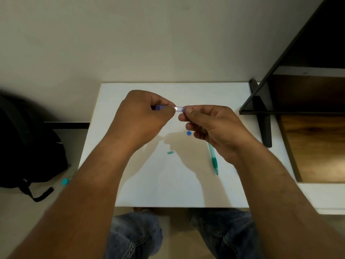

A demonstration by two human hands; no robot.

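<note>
— Seen from the head camera, what are the hands doing?
— The left hand [141, 116] curls round one end of a small clear-blue pen [179, 108]. The right hand [211, 128] pinches the other end. It is held level above the white table [168, 187].
— What lies below?
— A blue bit [189, 133] just beside the right fingers, a teal bit [170, 152] nearer the person, and a green pen [214, 161] partly under the right hand. A black backpack [28, 146] sits on the floor, left.

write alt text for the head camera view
Left hand and right hand grip the ends of a purple pen over a white table. A green pen, a blue piece and a green piece lie on it.
</note>
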